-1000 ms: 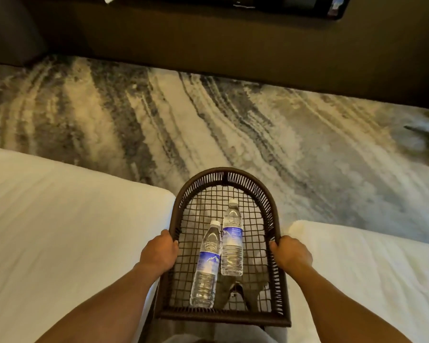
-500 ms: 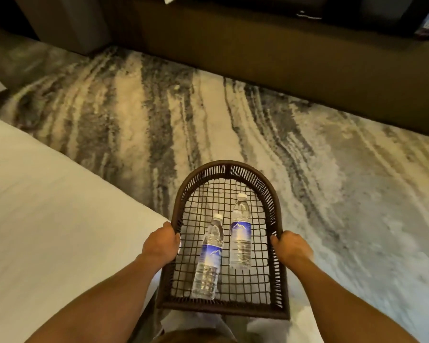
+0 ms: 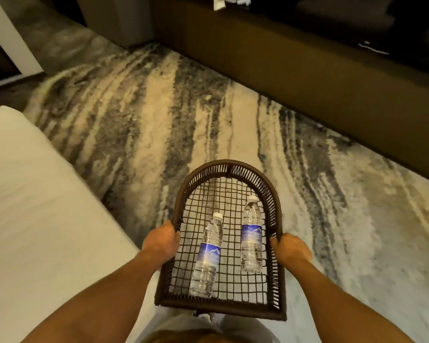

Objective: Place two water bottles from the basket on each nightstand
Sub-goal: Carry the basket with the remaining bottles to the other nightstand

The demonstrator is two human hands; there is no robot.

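Clear plastic, blue labels — two water bottles lie flat on the open mesh floor of the basket (image 3: 273, 209), caps pointing away from me. I read the left bottle (image 3: 206, 256) as slightly slanted and nearer my body; the right bottle (image 3: 252, 235) lies straighter, close beside the right wall, with bare mesh between the two. Lying down suits carrying, I judge: they cannot topple, only roll.

My left hand (image 3: 162, 242) wraps shut around the left rim and my right hand (image 3: 289, 251) clamps the right rim, opposite each other, so the basket rides level over the streaked carpet (image 3: 159, 120). No nightstand shows, so I take this as the carry toward one.

Against the frame half a second back, the bottles have drifted apart — they lay nearly side by side then — and the white bed (image 3: 35, 206) fills less of the left, while more dark furniture (image 3: 307, 78) shows ahead.
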